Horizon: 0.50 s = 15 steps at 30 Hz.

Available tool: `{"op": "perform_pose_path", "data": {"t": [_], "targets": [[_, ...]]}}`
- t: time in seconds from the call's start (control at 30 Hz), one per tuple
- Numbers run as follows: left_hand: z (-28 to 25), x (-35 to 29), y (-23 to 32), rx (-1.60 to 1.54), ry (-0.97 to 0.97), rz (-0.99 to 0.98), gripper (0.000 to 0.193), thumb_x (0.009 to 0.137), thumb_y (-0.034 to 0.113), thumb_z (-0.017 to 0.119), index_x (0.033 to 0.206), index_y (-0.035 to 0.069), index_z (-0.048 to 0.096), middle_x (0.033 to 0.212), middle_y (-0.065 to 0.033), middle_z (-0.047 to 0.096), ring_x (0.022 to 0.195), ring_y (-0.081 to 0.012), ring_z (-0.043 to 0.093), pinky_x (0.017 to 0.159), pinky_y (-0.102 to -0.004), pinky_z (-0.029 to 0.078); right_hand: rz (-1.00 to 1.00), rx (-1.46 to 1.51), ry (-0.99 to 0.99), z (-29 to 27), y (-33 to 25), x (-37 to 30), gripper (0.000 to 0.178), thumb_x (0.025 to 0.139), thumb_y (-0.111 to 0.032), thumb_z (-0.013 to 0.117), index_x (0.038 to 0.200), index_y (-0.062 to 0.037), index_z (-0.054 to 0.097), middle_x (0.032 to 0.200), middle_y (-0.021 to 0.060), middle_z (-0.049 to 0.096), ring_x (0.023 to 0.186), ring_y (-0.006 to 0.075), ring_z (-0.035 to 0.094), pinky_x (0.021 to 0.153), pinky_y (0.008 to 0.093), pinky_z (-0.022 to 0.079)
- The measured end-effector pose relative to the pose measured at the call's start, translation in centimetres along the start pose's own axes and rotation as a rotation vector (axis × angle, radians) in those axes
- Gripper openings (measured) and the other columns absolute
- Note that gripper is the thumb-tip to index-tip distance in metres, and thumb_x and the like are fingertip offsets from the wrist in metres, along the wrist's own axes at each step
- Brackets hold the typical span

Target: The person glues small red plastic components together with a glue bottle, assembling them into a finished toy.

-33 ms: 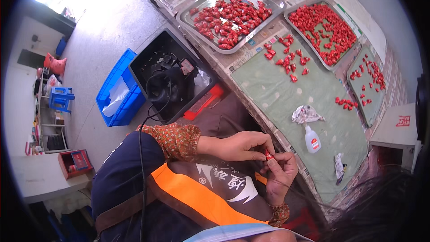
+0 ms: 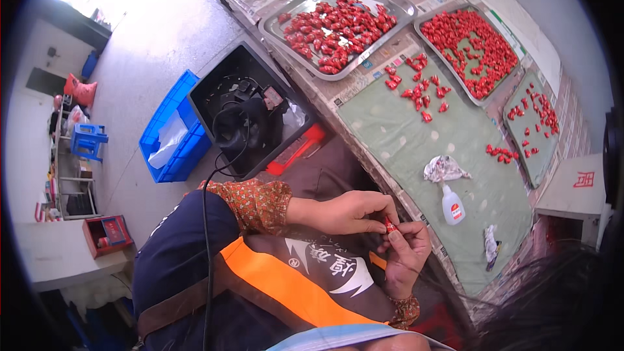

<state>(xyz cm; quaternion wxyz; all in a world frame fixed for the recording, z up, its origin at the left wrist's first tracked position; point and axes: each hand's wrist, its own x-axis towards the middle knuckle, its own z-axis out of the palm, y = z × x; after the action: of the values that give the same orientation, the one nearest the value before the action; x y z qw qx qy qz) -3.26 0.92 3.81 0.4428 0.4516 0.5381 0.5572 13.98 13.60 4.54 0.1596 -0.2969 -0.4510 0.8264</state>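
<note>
My left hand [image 2: 348, 211] and my right hand [image 2: 406, 253] meet in front of my lap, just below the table's near edge. Together their fingertips pinch one small red piece [image 2: 389, 225]. A green mat [image 2: 416, 149] on the table carries a loose cluster of the same red pieces [image 2: 421, 90] and a few more [image 2: 499, 151] further right. Beyond it, a metal tray [image 2: 270, 18] is heaped with red pieces, and a second tray [image 2: 421, 31] holds many more. A white glue bottle [image 2: 452, 205] lies on the mat close to my hands.
Crumpled foil [image 2: 444, 169] and a small wrapper [image 2: 491, 244] lie on the mat. A third tray [image 2: 520, 156] sits at the right beside a white box [image 2: 575, 188]. On the floor to my left stand a black bin with cables [image 2: 221, 91], a blue crate [image 2: 188, 91] and a blue stool [image 2: 88, 140].
</note>
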Motion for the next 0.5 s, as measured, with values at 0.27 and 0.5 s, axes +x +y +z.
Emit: {"op": "perform_pose_path", "data": {"t": [0.27, 0.5], "targets": [[-5.9, 1.0, 1.8, 0.158, 0.359, 0.116, 0.013, 0.096, 0.006, 0.068, 0.109, 0.004, 0.065, 0.103, -0.0051, 0.068, 0.101, -0.0135, 0.065, 0.088, -0.0299, 0.052, -0.112, -0.126, -0.015, 2.1, -1.6, 1.6, 0.018, 0.100, -0.014, 0.063, 0.110, 0.0012, 0.060, 0.087, 0.0103, 0.069, 0.070, 0.0117, 0.064, 0.060, 0.0261, 0.057], [-21.6, 0.6, 2.0, 0.980, 0.959, 0.133, 0.015, 0.088, 0.024, 0.075, 0.096, 0.012, 0.074, 0.105, -0.0077, 0.065, 0.107, -0.0303, 0.057, 0.095, -0.0430, 0.042, -0.178, -0.255, 0.024, 1.0, -1.8, 1.2, 0.014, 0.101, -0.012, 0.062, 0.108, 0.0006, 0.061, 0.086, 0.0095, 0.069, 0.068, 0.0105, 0.062, 0.060, 0.0256, 0.055]]}}
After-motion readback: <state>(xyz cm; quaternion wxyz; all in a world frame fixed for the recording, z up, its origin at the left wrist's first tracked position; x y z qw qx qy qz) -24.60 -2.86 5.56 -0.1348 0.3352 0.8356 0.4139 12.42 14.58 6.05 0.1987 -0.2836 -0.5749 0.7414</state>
